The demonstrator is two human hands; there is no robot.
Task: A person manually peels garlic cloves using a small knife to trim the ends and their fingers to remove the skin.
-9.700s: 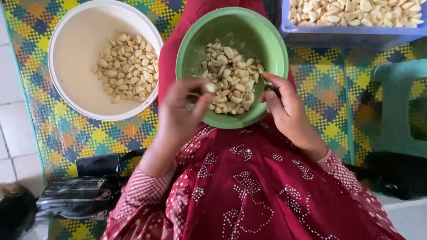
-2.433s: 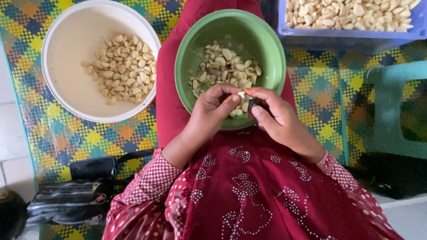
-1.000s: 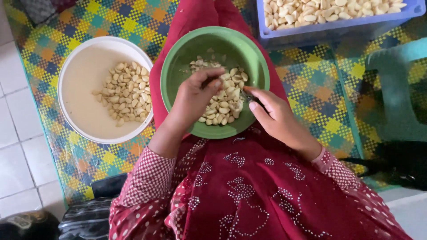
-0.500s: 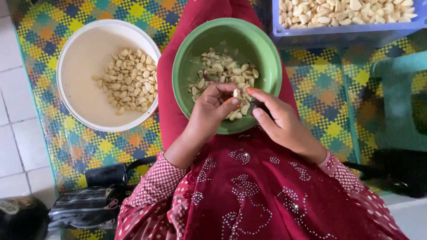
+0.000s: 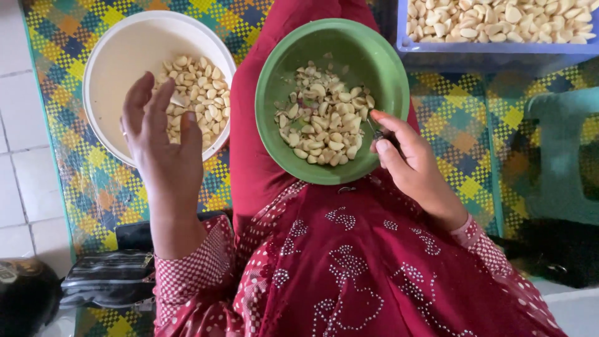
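Observation:
A green bowl rests on my red-skirted lap and holds garlic cloves mixed with bits of skin. My right hand sits at the bowl's right rim, its fingers pinched on a small dark knife. To the left a white bowl stands on the mat with a pile of peeled cloves. My left hand hovers over the near edge of the white bowl with its fingers spread; a pale clove lies just under the fingertips.
A blue crate full of pale garlic cloves stands at the top right. A teal plastic stool is on the right. A black bag lies at the lower left. A chequered mat covers the floor, with white tiles on the left.
My left hand has left the green bowl, swung left over the white bowl and spread its fingers. My right hand has stayed at the green bowl's rim.

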